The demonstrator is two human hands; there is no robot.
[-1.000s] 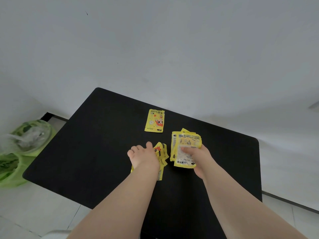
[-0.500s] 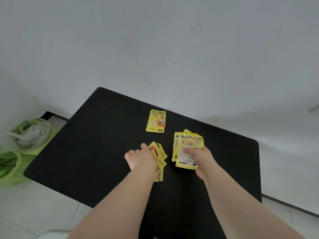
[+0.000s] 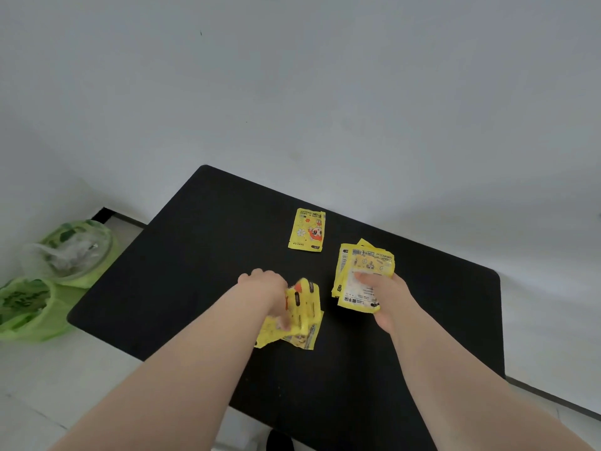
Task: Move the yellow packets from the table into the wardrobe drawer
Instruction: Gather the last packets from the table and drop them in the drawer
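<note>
On the black table my left hand grips a small bunch of yellow packets near the middle, their lower ends fanning out below my fingers. My right hand holds a stack of yellow packets upright, thumb pressed on the front one. One single yellow packet with a cartoon print lies flat on the table beyond both hands. No wardrobe or drawer is in view.
White walls stand behind the table. Two green plastic bags sit on the light tiled floor at the table's left. A dark object shows under the table's near edge.
My left hand has closed around the small bunch of packets and lifted them slightly off the table. The right hand keeps its stack almost still.
</note>
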